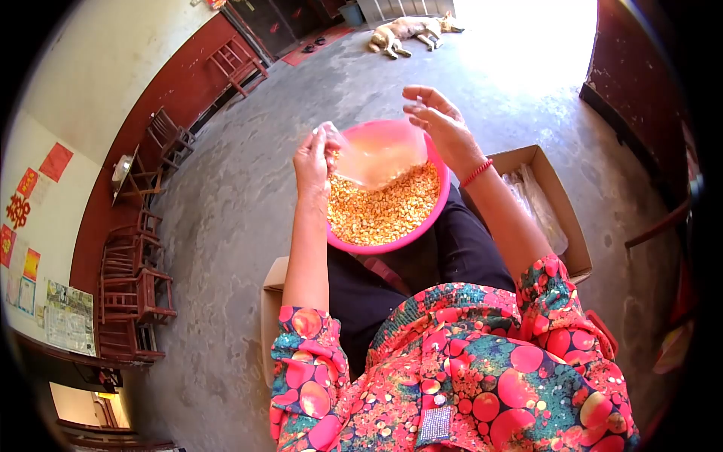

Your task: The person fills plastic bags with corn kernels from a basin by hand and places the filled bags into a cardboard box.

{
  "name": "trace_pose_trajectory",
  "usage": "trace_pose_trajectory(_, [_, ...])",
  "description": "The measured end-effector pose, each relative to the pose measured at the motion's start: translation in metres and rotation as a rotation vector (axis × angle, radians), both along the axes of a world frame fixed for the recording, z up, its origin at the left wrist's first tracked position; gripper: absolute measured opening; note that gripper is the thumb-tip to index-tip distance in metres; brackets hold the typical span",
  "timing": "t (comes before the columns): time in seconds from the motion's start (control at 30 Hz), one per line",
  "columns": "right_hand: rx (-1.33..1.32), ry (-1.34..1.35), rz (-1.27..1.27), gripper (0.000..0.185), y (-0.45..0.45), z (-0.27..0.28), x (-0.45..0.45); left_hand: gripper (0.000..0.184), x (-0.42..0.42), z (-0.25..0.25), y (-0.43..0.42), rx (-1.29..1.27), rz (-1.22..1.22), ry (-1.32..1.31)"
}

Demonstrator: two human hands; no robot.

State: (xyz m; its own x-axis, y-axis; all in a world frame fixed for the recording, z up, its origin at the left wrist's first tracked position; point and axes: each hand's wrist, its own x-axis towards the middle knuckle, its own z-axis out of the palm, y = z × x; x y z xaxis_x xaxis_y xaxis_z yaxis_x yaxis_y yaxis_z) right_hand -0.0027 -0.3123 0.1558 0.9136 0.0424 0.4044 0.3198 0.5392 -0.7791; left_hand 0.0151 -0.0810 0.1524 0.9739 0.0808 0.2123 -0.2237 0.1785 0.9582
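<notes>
A pink basin (444, 184) stands at my lap, between my knees. Yellow corn kernels (384, 215) fill its lower part. Over the far side of the basin stretches a clear plastic bag (380, 154). My left hand (312, 160) is closed on the bag's left edge at the basin's rim. Above the far right rim is my right hand (440, 124), its fingers bent and apart, close to the bag's right end. I see nothing clearly gripped in it. A red beaded bracelet (477, 172) circles the right wrist.
To my right sits an open cardboard box (568, 207) with clear plastic bags (538, 207) in it. Another box's edge (273, 290) shows at my left. Wooden chairs (135, 290) line the left wall. A dog (410, 34) lies on the concrete floor (226, 226) ahead.
</notes>
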Motion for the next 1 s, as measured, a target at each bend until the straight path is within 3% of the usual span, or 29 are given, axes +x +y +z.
trace_pose_trajectory(0.13, [-0.058,0.139,-0.047,0.028,-0.001,-0.040,-0.007,0.020,-0.018,-0.028,0.004,0.061,0.011,0.157])
trace_pose_trajectory(0.27, [0.067,0.263,-0.012,0.031,0.001,-0.054,-0.031,0.023,-0.029,-0.044,0.014,-0.026,-0.013,0.182])
trace_pose_trajectory(0.5, [-0.172,0.145,-0.061,0.039,0.005,-0.031,-0.044,0.027,-0.044,-0.035,0.010,-0.011,-0.002,0.069])
trace_pose_trajectory(0.73, [-0.248,0.021,-0.078,0.042,0.003,-0.019,-0.036,0.028,-0.053,-0.025,0.004,0.022,0.003,-0.056])
trace_pose_trajectory(0.87, [-0.468,0.045,-0.184,0.039,-0.004,-0.046,-0.003,0.030,-0.039,-0.046,0.012,0.000,0.000,-0.004])
trace_pose_trajectory(0.93, [-0.968,-0.103,-0.418,0.038,-0.008,-0.071,0.008,0.031,-0.044,-0.065,0.013,0.059,-0.004,0.130])
trace_pose_trajectory(1.0, [-1.052,-0.037,-0.391,0.033,-0.001,-0.053,-0.011,0.032,-0.048,-0.080,0.011,0.071,-0.026,0.169])
